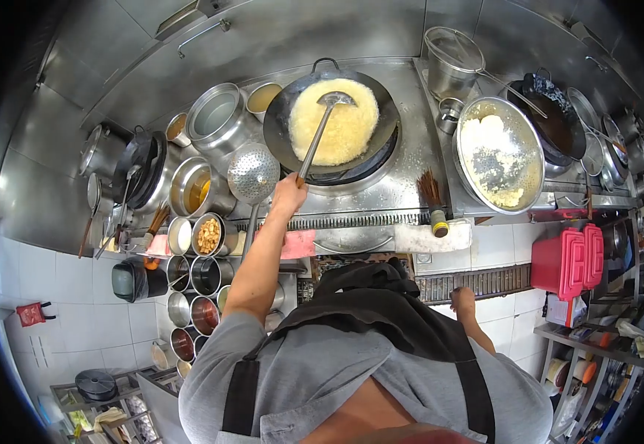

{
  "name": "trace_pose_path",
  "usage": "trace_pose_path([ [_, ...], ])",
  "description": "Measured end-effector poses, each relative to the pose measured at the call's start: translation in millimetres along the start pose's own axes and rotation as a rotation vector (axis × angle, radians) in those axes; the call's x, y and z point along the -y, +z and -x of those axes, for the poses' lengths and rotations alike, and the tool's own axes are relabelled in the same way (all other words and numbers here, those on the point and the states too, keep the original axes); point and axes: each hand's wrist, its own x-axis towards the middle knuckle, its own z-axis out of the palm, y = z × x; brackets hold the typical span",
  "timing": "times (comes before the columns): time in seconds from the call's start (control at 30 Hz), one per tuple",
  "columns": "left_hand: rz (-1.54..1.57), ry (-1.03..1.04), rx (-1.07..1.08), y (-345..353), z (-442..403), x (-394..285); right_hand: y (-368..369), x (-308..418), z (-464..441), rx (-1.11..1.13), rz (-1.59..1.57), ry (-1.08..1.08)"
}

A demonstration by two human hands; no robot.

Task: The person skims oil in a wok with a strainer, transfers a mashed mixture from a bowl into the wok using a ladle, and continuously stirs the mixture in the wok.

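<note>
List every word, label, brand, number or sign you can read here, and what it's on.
No text can be read.
White box below the pink bins: markings too small.
Brush handle: colored bands, any lettering too blurred.
White wall: faint marks, too blurred.

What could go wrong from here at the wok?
Frothy yellow contents in the wok might slop or spatter onto the left hand, gripping the ladle near the rim.
The left forearm crosses close to the perforated skimmer's handle, which juts past the counter edge; a bump could knock it.
</note>
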Motion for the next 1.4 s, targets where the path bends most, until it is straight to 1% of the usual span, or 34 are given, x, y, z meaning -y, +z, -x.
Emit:
trace_pose_path([
  [0.03,0.003,-0.079,0.004,-4.6,1.6,-10.6,2.2,-1.7,-7.0,-0.039,0.037,-0.109],
  [0.13,0.035,-0.091,0.023,-22.5,6.7,-24.7,1.5,7.2,-22.1,-0.085,0.035,-0.106],
  [0.17,-0.004,-0.096,-0.020,-29.5,12.3,-28.1,-1.8,10.8,-26.4,-0.096,0.115,-0.105],
  [0.2,-0.008,-0.106,-0.026,-35.2,15.8,-25.7,-8.6,15.3,-29.2,-0.088,0.117,-0.114],
  [0.27,0.130,-0.125,-0.013,-54.5,23.6,-10.8,-25.0,29.9,-27.0,0.088,0.067,-0.069],
  [0.3,0.151,-0.122,0.014,-70.2,34.7,-10.0,-30.0,33.3,-27.1,0.122,0.074,-0.089],
  [0.33,0.175,-0.119,0.039,-88.5,49.1,-12.6,-30.4,32.4,-27.0,0.132,0.079,-0.098],
  [0.4,0.100,-0.038,-0.028,-113.8,81.3,-10.8,-32.3,32.5,-30.2,0.090,0.079,-0.074],
  [0.47,0.138,-0.091,0.086,-138.6,116.8,-12.9,-41.5,37.4,-27.8,0.110,0.124,-0.102],
  [0.5,0.110,-0.139,0.106,-146.4,136.2,-16.9,-43.7,37.1,-29.1,0.102,0.140,-0.108],
  [0.53,0.167,-0.205,0.096,-149.0,155.3,-23.8,-44.1,33.7,-29.3,0.094,0.154,-0.111],
  [0.57,0.175,-0.244,0.094,-149.7,170.9,-25.5,-20.0,8.6,-59.9,0.172,0.137,-0.094],
  [0.6,0.185,-0.280,0.091,-148.2,183.5,-24.4,-21.3,7.5,-57.0,0.178,0.143,-0.092],
  [0.63,0.133,-0.265,0.110,-146.1,191.7,-22.5,-23.6,8.2,-56.4,0.160,0.120,-0.072],
  [0.67,0.161,-0.263,0.127,-143.1,200.0,-24.4,-26.1,9.8,-55.8,0.141,0.096,-0.054],
  [0.7,0.171,-0.270,0.132,-136.7,203.7,-14.5,-32.8,16.6,-47.7,0.095,0.159,-0.110],
  [0.77,0.186,-0.280,0.138,-123.8,202.9,1.2,-38.2,25.5,-41.4,0.115,0.155,-0.102],
  [0.87,0.254,-0.281,0.156,-98.7,189.2,2.2,-31.9,23.6,-45.6,0.126,0.125,-0.109],
  [0.93,0.184,-0.244,0.112,-79.5,174.4,3.6,-33.6,20.6,-45.2,0.121,0.102,-0.124],
  [1.0,0.192,-0.255,0.157,-63.1,154.3,10.9,-39.5,24.7,-33.4,0.105,-0.007,-0.131],
  [1.07,0.111,-0.175,0.058,-45.5,136.6,7.1,-37.7,18.3,-34.0,0.103,-0.021,-0.113],
  [1.1,0.088,-0.115,0.051,-30.8,121.1,26.0,-32.8,9.6,-37.1,0.045,0.021,-0.145],
  [1.13,0.088,-0.099,0.060,-20.7,106.8,36.6,-30.1,2.2,-36.4,-0.012,0.063,-0.177],
  [1.17,0.058,-0.112,0.046,-12.3,93.8,44.0,-31.3,-3.8,-30.2,-0.157,0.166,-0.389],
  [1.2,0.028,-0.127,0.030,-11.4,87.0,36.3,-31.4,-8.2,-27.6,-0.165,0.162,-0.378],
  [1.23,0.033,-0.162,0.016,-11.5,83.9,24.5,-31.9,-11.4,-26.6,-0.080,0.117,-0.263],
  [1.27,0.033,-0.154,0.019,-10.3,76.3,21.6,-31.8,-14.0,-25.6,0.004,0.071,-0.152],
  [1.3,-0.010,-0.083,0.006,-8.5,67.1,19.9,-30.4,-16.9,-21.8,-0.010,0.068,-0.101],
  [1.33,-0.053,-0.013,-0.008,-5.9,57.9,19.7,-28.7,-21.2,-18.5,-0.013,0.065,-0.098],
  [1.4,-0.002,-0.020,-0.004,4.4,38.0,27.5,-26.8,-28.2,-12.9,0.014,0.047,-0.054],
])
